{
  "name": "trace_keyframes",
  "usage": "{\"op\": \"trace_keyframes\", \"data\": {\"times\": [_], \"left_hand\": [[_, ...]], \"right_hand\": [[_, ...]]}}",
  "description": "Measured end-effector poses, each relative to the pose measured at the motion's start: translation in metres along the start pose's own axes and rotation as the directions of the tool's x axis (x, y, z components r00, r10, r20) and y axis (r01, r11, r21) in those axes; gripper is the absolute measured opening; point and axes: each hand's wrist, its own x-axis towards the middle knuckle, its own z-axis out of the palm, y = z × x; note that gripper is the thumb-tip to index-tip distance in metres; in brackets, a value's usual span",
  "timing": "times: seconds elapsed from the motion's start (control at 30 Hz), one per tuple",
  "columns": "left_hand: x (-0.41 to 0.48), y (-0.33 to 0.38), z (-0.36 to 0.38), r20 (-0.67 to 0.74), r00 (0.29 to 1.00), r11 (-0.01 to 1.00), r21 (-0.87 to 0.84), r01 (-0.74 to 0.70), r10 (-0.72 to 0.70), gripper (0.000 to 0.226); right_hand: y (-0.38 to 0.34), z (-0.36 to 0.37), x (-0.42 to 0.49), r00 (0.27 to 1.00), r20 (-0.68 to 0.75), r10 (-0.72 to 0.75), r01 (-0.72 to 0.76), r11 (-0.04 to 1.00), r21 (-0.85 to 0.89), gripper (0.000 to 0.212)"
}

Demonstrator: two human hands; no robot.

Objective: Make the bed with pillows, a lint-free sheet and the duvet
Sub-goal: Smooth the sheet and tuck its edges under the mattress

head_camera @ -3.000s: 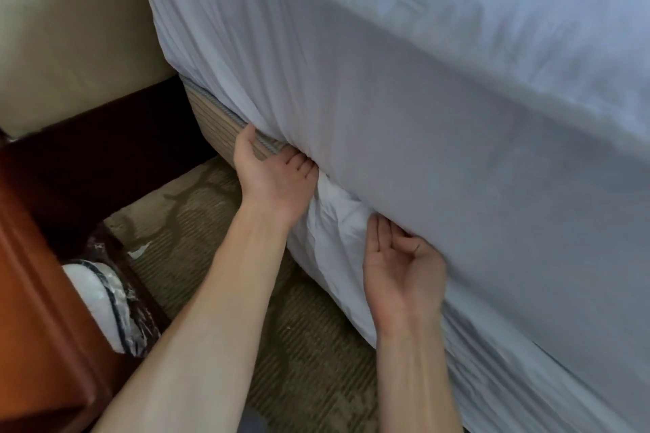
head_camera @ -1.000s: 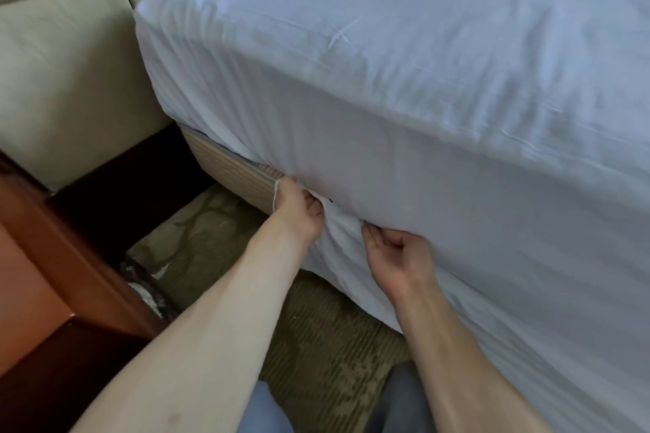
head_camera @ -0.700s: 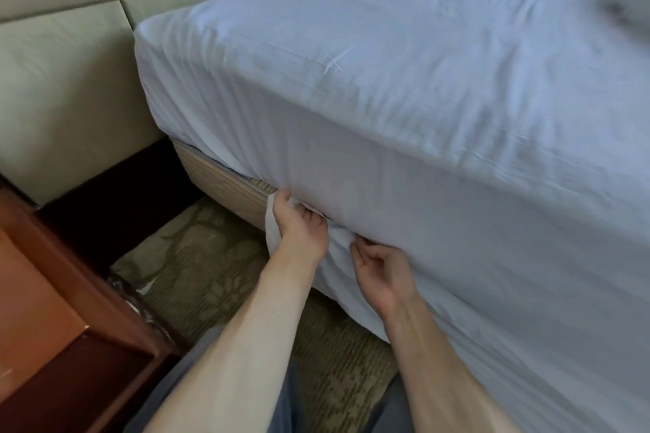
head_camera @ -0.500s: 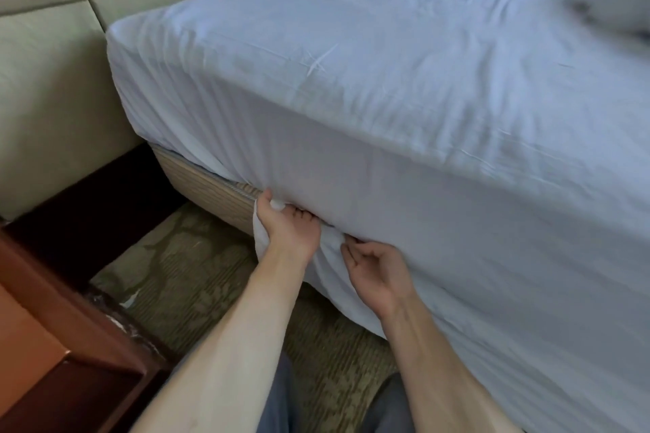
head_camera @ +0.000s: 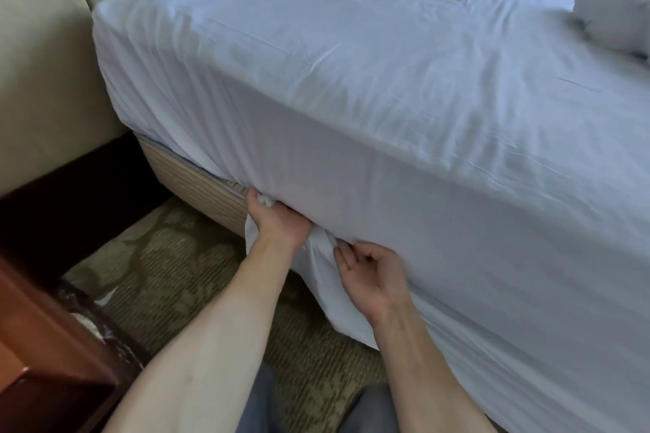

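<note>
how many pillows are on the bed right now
1. The pillow lies on the sheet at the far right, cut off by the picture's edge. More may be hidden beyond that edge.

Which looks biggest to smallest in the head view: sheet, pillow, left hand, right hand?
1. sheet, by far.
2. pillow, though cropped and farther away.
3. left hand and right hand look alike; unranked.

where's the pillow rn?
Head view, upper right edge: the pillow lies on the sheet atop the bed, cut off by the frame, far from the padded wall at left.
</note>
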Motion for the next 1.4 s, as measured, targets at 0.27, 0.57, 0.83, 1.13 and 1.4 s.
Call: {"op": "trace_keyframes", "data": {"times": [0.27,0.57,0.83,1.13,1.4], "left_hand": [[-0.037,0.016,-0.002,-0.203,0.979,0.934,0.354,0.038,0.037,0.066],[-0.055,0.026,-0.010,-0.310,0.911,0.735,0.678,0.012,0.271,0.043],[-0.053,0.020,-0.006,-0.176,0.981,0.898,0.441,0.003,0.084,0.063],[-0.037,-0.003,-0.004,0.033,0.997,0.986,0.149,0.069,-0.075,0.088],[-0.012,0.002,-0.017,-0.002,0.993,0.985,0.125,0.119,-0.119,0.088]], "right_hand": [[-0.001,0.007,-0.006,0.997,-0.076,-0.008,0.008,1.000,-0.001,0.026],[0.006,0.013,-0.009,0.994,-0.112,-0.009,0.020,0.996,0.093,0.037],[0.007,0.010,-0.010,0.997,-0.074,-0.035,0.045,0.991,0.130,0.044],[0.008,0.007,-0.007,0.993,0.030,-0.116,0.109,0.979,0.171,0.057],[0.004,0.004,0.001,0.996,-0.028,-0.085,0.088,0.990,0.115,0.056]]}}
